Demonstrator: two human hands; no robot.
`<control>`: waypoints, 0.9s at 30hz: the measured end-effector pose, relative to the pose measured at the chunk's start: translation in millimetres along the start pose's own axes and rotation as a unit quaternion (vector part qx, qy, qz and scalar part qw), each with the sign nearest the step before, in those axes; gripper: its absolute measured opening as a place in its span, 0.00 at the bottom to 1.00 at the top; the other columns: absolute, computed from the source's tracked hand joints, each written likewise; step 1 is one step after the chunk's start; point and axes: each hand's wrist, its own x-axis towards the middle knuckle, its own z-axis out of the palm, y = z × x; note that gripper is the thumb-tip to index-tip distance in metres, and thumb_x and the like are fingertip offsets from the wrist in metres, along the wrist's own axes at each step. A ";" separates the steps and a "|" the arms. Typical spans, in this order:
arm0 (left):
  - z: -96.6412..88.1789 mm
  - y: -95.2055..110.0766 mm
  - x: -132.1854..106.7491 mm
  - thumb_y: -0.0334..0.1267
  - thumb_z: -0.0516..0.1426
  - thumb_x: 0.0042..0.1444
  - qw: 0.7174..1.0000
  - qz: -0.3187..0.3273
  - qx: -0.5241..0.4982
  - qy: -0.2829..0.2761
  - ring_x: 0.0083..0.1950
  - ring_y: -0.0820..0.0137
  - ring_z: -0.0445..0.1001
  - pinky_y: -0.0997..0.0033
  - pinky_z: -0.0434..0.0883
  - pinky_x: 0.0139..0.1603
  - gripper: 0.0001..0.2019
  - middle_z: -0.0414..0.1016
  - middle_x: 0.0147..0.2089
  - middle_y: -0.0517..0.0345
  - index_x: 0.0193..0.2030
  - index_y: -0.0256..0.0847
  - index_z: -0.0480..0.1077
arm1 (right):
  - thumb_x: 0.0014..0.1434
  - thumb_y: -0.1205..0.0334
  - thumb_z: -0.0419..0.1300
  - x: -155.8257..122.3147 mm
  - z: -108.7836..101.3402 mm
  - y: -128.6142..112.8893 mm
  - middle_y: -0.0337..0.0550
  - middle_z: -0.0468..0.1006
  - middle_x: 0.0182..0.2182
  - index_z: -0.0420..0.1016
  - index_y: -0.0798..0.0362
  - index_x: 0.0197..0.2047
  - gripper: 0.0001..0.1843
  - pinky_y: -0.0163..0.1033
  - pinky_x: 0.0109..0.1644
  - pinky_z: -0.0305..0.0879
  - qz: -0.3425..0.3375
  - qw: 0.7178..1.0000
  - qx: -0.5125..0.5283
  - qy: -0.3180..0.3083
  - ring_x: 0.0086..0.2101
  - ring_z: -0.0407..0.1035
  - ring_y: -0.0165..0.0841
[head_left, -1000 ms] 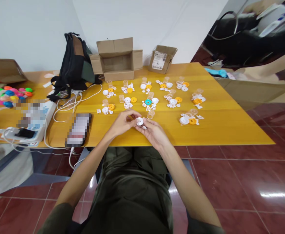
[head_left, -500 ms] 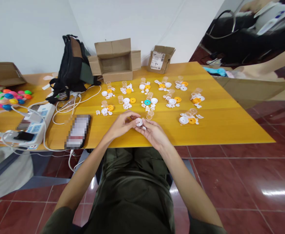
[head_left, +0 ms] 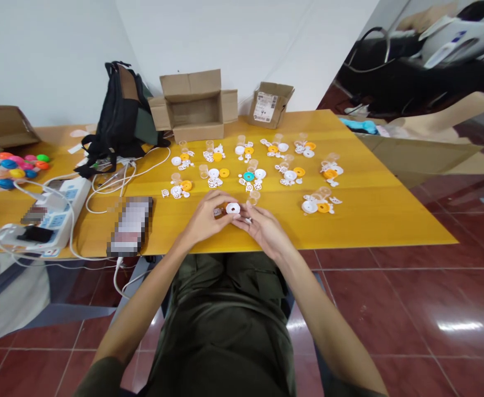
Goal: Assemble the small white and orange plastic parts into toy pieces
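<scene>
Left hand: Above the front of a yellow-brown wooden table point(head_left: 382, 212), the person's left hand point(head_left: 208, 217) curves inward, its thumb and fingers nearly closed, gripping the edge of a round white plastic disc point(head_left: 229, 209) with a dark centre hole.

Right hand: The right hand point(head_left: 265, 228) is half curled, palm turned inward, its fingers reaching under the disc and a small white piece point(head_left: 248, 220) tucked against them; the shape of the piece is too small to tell.

White disc: It sits between the two hands, hole facing up, lifted over the tabletop.

Clear cups: A pair of small transparent plastic cups point(head_left: 253, 198) lies just beyond the right fingertips.

Teal wheel: A flat teal plastic wheel point(head_left: 246, 177) lies farther out beyond both hands, among white pierced parts.

Orange wheel: A round orange plastic wheel point(head_left: 323, 208) rests to the right of the right hand, in one of many small clusters.

Phone: A dark, flat phone point(head_left: 130, 226) lies left of the left hand, near a long white power strip point(head_left: 73, 196).

Backdrop: A black fabric backpack point(head_left: 122, 113) and an open brown cardboard box point(head_left: 194, 114) stand well beyond the left hand.
</scene>
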 end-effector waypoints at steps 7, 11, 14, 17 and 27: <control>-2.4 3.7 -10.9 0.37 0.64 0.60 0.999 0.023 0.049 -0.006 0.49 0.60 0.74 0.55 0.72 0.54 0.10 0.79 0.46 0.53 0.49 0.45 0.78 | 0.54 0.65 0.72 -7.9 -18.0 -6.0 0.41 0.85 0.37 0.83 0.50 0.39 0.08 0.40 0.50 0.73 -0.073 0.986 -0.145 0.024 0.38 0.78 0.33; 1.2 6.4 -20.9 0.38 0.64 0.60 0.995 0.030 0.098 -0.019 0.50 0.58 0.73 0.54 0.71 0.54 0.11 0.79 0.47 0.52 0.49 0.45 0.78 | 0.53 0.66 0.70 -1.4 -21.8 -2.6 0.38 0.85 0.37 0.81 0.46 0.37 0.08 0.42 0.53 0.71 -0.135 0.969 -0.204 0.029 0.40 0.76 0.34; 5.8 8.3 -26.8 0.37 0.64 0.60 0.991 0.035 0.130 -0.023 0.52 0.57 0.72 0.54 0.70 0.54 0.10 0.80 0.47 0.50 0.48 0.45 0.78 | 0.55 0.57 0.70 -3.0 -20.9 -1.2 0.39 0.84 0.40 0.80 0.44 0.38 0.07 0.43 0.55 0.70 -0.187 0.950 -0.245 0.040 0.43 0.76 0.37; 8.4 9.3 -29.3 0.38 0.64 0.61 0.989 0.032 0.145 -0.024 0.53 0.55 0.71 0.54 0.69 0.54 0.09 0.80 0.48 0.50 0.48 0.45 0.79 | 0.59 0.51 0.68 -16.3 -26.3 -4.9 0.41 0.84 0.45 0.80 0.43 0.42 0.10 0.45 0.56 0.69 -0.235 0.917 -0.315 0.072 0.47 0.74 0.40; 7.4 9.2 -30.2 0.40 0.63 0.62 0.989 0.038 0.141 -0.029 0.53 0.57 0.71 0.53 0.69 0.56 0.11 0.80 0.48 0.50 0.51 0.44 0.78 | 0.66 0.61 0.62 -38.1 -53.9 -2.4 0.45 0.79 0.37 0.80 0.45 0.39 0.05 0.49 0.50 0.67 -0.312 0.716 -0.624 0.012 0.41 0.73 0.43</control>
